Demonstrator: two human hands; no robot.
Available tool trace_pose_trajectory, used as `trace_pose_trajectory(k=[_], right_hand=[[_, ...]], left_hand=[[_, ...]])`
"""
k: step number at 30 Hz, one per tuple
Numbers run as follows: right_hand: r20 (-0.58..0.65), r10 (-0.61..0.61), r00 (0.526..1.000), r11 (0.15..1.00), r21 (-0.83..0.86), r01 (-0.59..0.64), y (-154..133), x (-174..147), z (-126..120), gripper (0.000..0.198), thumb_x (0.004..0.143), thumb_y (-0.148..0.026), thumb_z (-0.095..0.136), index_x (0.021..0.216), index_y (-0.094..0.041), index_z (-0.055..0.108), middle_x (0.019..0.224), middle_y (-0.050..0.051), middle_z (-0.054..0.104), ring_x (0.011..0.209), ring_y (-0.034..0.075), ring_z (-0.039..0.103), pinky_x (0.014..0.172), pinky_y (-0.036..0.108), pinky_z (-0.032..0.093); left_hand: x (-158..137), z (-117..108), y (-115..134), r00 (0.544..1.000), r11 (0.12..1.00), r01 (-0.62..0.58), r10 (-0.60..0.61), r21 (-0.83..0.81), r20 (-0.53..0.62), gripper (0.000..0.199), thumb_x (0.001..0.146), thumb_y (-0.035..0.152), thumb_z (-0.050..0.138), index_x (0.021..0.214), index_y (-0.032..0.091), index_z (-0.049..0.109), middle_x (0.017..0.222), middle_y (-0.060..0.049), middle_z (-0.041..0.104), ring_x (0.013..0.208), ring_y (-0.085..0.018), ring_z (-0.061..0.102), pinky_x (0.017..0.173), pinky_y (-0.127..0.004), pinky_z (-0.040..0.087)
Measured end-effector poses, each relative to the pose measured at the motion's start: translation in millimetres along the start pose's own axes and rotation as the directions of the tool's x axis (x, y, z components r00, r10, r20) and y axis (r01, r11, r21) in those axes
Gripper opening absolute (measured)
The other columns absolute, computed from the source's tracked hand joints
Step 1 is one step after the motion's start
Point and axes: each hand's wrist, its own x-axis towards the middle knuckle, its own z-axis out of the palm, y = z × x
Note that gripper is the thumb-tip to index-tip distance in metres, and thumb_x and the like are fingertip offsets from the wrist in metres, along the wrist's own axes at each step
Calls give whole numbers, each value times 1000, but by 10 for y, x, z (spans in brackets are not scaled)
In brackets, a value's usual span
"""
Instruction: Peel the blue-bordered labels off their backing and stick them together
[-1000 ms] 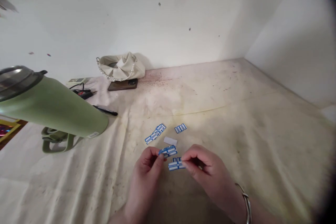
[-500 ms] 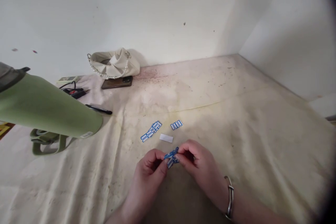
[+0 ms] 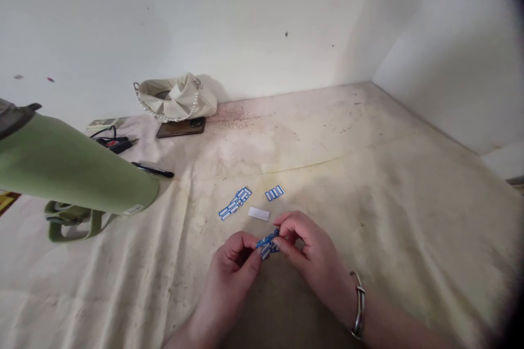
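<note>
A small bundle of blue-edged white strips [image 3: 267, 245] is held just above the cloth, between my two hands. My left hand [image 3: 234, 268] pinches its left end between thumb and forefinger. On the right end, my right hand [image 3: 309, 248] is closed, its thumb against the strips and its forefinger arched above them. Beyond my hands lies a plain white rectangular piece [image 3: 258, 214]. An overlapping row of similar blue-edged strips [image 3: 234, 204] rests to its left, and a short set of them [image 3: 274, 193] to its upper right. What the strips are made of I cannot tell.
A large green tumbler [image 3: 77, 166] with a handle stands at the left. Behind it lie a black pen [image 3: 153, 169], a black corded item [image 3: 117, 144] and a phone [image 3: 180, 128] under a cream bag [image 3: 176, 97]. Beige cloth [image 3: 368, 202] covers the table up to the walls.
My right forefinger has lifted and stretched slightly forward from the bundle, while the thumb stays on it. My left hand keeps its pinch. The pieces on the cloth lie as before.
</note>
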Motion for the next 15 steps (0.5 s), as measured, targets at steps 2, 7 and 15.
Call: trace_pose_trajectory(k=[2,7,15], right_hand=[[50,26,998,999,38,-28,-3,-8,-11,8,82,-18,52,74,-20,51,89,2,61,73,14,54,64,24,43],[114,64,991,998,-7,-64,-12,-27,-41,12,84,-23,51,73,-20,48,63,-3,51,55,11,45,50,22,35],[104,24,994,999,-45,-19,-30,5,-41,15,84,-22,51,70,-19,48,61,-4,50,55,10,43,51,21,33]], left_hand=[[1,-3,-5,1000,1000,4,-4,11,16,15,68,30,66,64,17,58,52,4,49,50,-9,39,48,-19,30],[7,-7,-21,1000,998,13,-14,56,28,13,70,28,64,67,17,57,54,5,49,51,-9,39,48,-18,30],[-18,-39,-46,994,999,-43,42,9,104,24,86,39,46,88,18,59,60,2,57,57,-12,51,59,-22,40]])
